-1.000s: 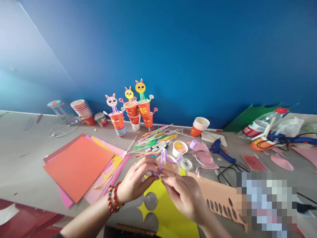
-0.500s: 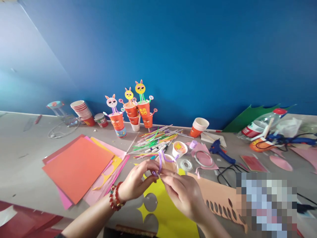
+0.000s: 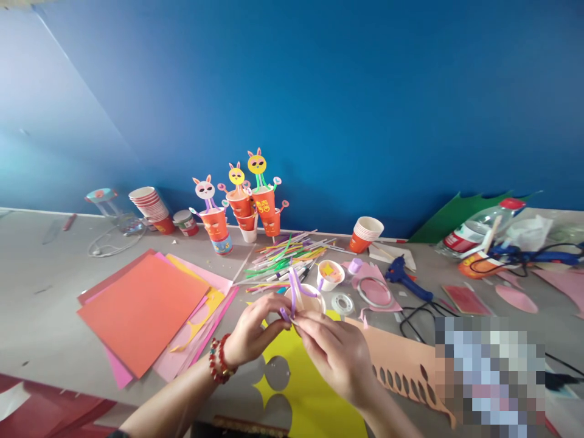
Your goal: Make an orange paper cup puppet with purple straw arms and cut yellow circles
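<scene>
Both hands meet over the near side of a white-lined paper cup (image 3: pixel 311 299), whose open mouth faces up toward me. Purple pipe cleaners (image 3: pixel 293 291) rise in a bent loop at its left side, and another purple piece curves along its right rim. My left hand (image 3: pixel 255 331) is closed, pinching a curled purple end between thumb and forefinger. Around its wrist is a red bead bracelet. My right hand (image 3: pixel 335 353) is closed at the cup's near edge, its fingertips close to the left thumb. The fingers hide the lower part of the cup.
Yellow paper (image 3: pixel 314 383) with round holes lies under the hands. Orange sheets (image 3: pixel 146 310) are stacked left. Behind are loose pipe cleaners (image 3: pixel 292 252) and rabbit-faced cup figures (image 3: pixel 215 225). A small cup (image 3: pixel 330 275), tape roll (image 3: pixel 342 303) and blue glue gun (image 3: pixel 407 280) stand right.
My left hand and wrist have shifted slightly to the right. The purple loop leans a little further left, and its curled end shows more between the fingers. The right hand has barely moved.
</scene>
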Motion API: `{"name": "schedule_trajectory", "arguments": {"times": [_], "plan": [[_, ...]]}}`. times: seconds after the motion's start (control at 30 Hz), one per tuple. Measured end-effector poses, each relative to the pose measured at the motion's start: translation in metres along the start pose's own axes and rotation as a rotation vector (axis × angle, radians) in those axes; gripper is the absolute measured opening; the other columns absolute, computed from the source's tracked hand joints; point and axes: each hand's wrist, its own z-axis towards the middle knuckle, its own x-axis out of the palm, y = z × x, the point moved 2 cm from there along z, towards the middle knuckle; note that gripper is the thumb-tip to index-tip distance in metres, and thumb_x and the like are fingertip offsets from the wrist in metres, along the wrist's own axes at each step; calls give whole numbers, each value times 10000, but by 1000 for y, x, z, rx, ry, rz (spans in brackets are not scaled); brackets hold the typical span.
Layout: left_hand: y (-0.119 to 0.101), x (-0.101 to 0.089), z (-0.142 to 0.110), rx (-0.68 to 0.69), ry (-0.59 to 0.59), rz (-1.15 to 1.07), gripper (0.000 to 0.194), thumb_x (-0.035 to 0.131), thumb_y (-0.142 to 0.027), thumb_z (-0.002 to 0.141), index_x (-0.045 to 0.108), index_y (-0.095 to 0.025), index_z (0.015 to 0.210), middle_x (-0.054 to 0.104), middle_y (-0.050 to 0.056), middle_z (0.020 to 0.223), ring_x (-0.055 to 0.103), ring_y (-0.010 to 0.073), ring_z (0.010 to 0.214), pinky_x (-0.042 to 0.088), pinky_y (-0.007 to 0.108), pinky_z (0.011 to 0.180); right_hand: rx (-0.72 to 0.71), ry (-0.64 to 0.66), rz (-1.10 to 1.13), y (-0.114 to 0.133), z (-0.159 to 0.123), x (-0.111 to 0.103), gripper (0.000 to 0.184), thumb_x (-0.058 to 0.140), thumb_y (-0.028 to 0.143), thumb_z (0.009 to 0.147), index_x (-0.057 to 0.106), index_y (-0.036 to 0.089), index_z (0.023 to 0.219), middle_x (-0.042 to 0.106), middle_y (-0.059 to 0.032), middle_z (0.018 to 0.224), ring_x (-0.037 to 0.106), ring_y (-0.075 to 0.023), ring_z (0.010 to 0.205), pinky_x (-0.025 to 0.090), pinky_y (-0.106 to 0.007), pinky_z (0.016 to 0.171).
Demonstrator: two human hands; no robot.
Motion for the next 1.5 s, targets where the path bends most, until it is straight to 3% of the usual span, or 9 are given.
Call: {"name": "schedule_trajectory", "arguments": {"times": [0.2,0.47,0.63,0.83,0.9,1.0,1.13,1.3,1.5], "plan": [[4,-1,0,24,9,-51,171,654,-84,871,613,-181,1006,693,92,997,659,187,956,532,334,882,28,-65,30,0,-2,4,273,609,93,929,616,203,1178,769,-66,1036,747,-187,856,584,-268,745],[3,-5,3,48,64,-125,81,602,-135,920,630,-180,981,690,103,989,648,213,1007,505,416,949,84,-55,110,-3,0,4,235,596,93,927,605,210,1129,762,-68,964,732,-174,723,550,-249,596],[3,-5,2,18,92,-141,59,578,-146,934,621,-177,958,670,107,997,638,213,999,514,386,902,112,-50,152,0,2,3,249,582,78,924,603,212,1133,759,-66,958,682,-134,594,537,-236,564],[9,-6,-9,-90,95,-217,108,541,-129,948,591,-184,1025,647,117,1048,635,212,1003,532,368,873,127,-124,223,-7,-8,-18,362,571,92,921,572,207,1264,681,-127,1233,610,-84,521,548,-227,544],[10,-6,-11,-113,106,-256,114,534,-133,952,584,-187,1039,641,123,1083,646,200,966,546,347,836,180,-184,111,-27,-13,-37,293,570,129,932,608,210,1210,702,-106,1183,646,-99,579,552,-222,569],[11,-4,-10,-134,121,-293,116,535,-139,952,588,-189,1041,638,120,1090,654,191,931,556,305,766,440,-140,-209,-85,-23,-69,147,556,275,951,668,212,1023,742,-71,1012,702,-176,730,551,-258,628],[8,-3,-8,-143,136,-259,123,567,-148,940,607,-187,1050,662,121,1077,646,212,996,541,333,846,850,151,-711,-181,-43,-101,291,499,230,936,603,165,1200,673,-144,1210,655,-288,1053,510,-369,861],[8,-3,-9,-153,149,-253,110,577,-147,934,606,-191,1031,674,112,1068,641,213,1012,527,335,876,1026,321,-728,-264,-62,-106,360,609,156,771,653,114,1126,637,-227,1229,629,-373,1090,479,-444,868],[10,-4,-9,-182,138,-256,80,580,-169,936,606,-188,1009,667,126,1107,637,217,1016,527,344,876,1022,420,-612,-301,-76,-92,337,629,238,776,662,130,1093,650,-168,1218,626,-305,1121,453,-346,895]]}}
